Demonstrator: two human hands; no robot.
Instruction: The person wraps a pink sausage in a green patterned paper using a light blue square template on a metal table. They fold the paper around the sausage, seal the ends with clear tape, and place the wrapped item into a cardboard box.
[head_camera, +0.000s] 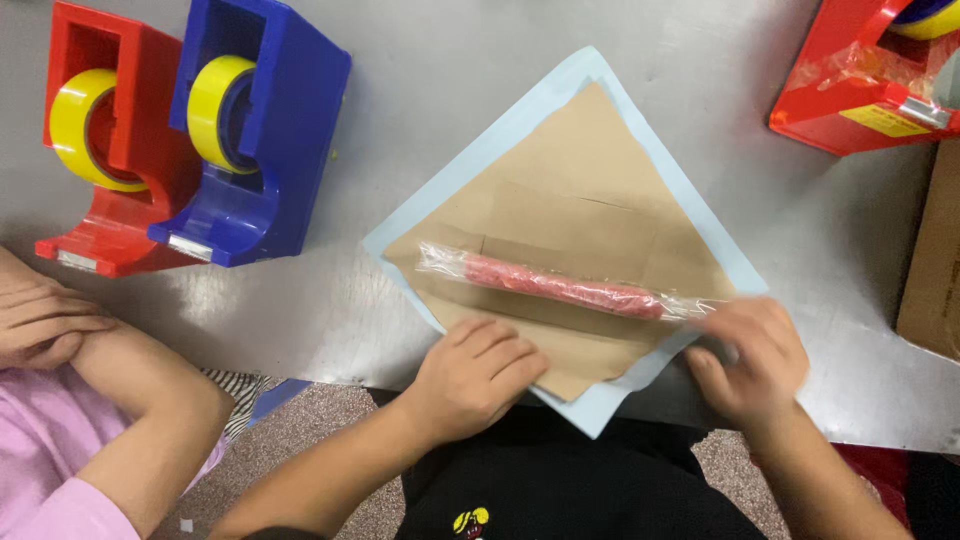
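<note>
1. Working from the grey metal table (420, 60), keep the whole stack square to yourself; the pale blue sheet (575, 80) lies on it turned like a diamond, one corner overhanging the near table edge.

2. Check the brown paper (590, 170) before rolling. It lies on the blue sheet, a blue border showing around its far sides, and my judgement is that a neat wrap depends on the two layers not sliding apart.

3. Leave the tape dispensers alone for now: the blue dispenser (270, 130) and red dispenser (110, 90) stand well left of the brown paper, another red dispenser (850, 90) far right beside a cardboard box (935, 260). A co-worker's folded arms (90, 350) rest left of the paper.

4. Press with the left hand (475, 375), which lies flat, fingers together, on the near corner of the brown paper, holding nothing.

5. Steady the right hand (750, 355); it is blurred at the right corner of the paper, and I cannot tell whether its fingers pinch anything.

6. Centre the red stick in clear film (565, 287), lying across the middle of the brown paper, its right end touching the right hand.
</note>
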